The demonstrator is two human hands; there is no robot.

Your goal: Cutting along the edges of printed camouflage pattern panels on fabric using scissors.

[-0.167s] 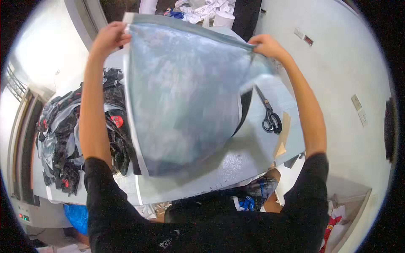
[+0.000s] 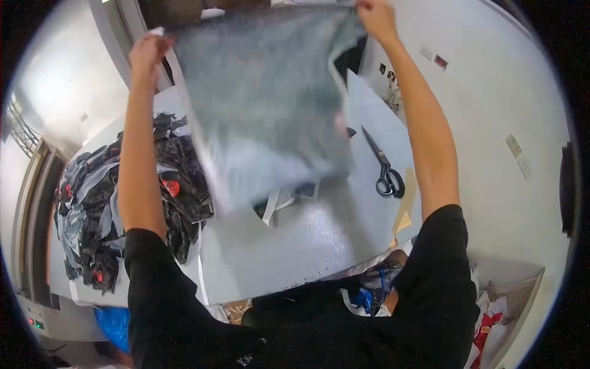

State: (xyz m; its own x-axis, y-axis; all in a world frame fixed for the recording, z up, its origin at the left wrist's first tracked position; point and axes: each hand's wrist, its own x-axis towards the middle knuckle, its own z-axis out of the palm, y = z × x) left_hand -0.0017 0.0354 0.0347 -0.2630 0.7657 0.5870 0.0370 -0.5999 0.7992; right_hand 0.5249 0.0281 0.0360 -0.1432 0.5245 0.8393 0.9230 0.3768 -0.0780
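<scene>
A large grey-green piece of fabric [image 2: 264, 92] with pale edges hangs stretched between my raised hands, blurred by motion. My left hand [image 2: 147, 55] pinches its upper left corner. Higher up on the other side, my right hand [image 2: 376, 18] has its fingers closed on the upper right corner. The cloth hangs over the table, its lower edge swinging free above the surface. Black-handled scissors [image 2: 387, 169] lie on the table, right of the cloth and apart from both hands. Part of a dark piece with white edging [image 2: 279, 203] shows below the cloth's hem; the cloth covers the rest.
A heap of black and grey patterned fabric pieces [image 2: 123, 178] with red spots covers the table's left side. A tan strip [image 2: 402, 212] lies by the scissors on the pale table [image 2: 289, 246]. A white wall [image 2: 491, 111] with outlets stands at right. Cloths fill a bin [image 2: 491, 313] at lower right.
Both hands have the fabric still; the right hand has risen, pulling its upper right corner up. The hem has swung up and away, uncovering more table and the dark piece.
</scene>
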